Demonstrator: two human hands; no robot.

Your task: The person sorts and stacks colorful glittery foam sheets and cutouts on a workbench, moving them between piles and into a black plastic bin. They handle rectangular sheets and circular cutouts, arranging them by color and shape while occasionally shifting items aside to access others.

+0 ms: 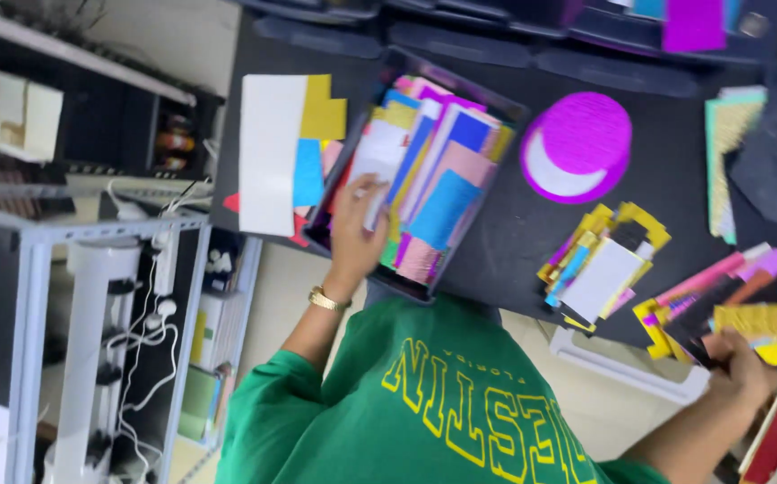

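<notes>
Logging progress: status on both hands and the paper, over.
Left hand in bin, fingers on white sheet; grip unclear. Right hand grips card stack. Nothing in the way.

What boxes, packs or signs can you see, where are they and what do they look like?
Dark plastic bin: on the black table, left hand reaching in; rectangular, packed with blue, pink, yellow and white sheets.
Pale cardboard box: upper left shelf; blocky, cream.
Fan of coloured paper strips: right table edge, held by right hand; pink, black, gold.
No signs or screens.
</notes>
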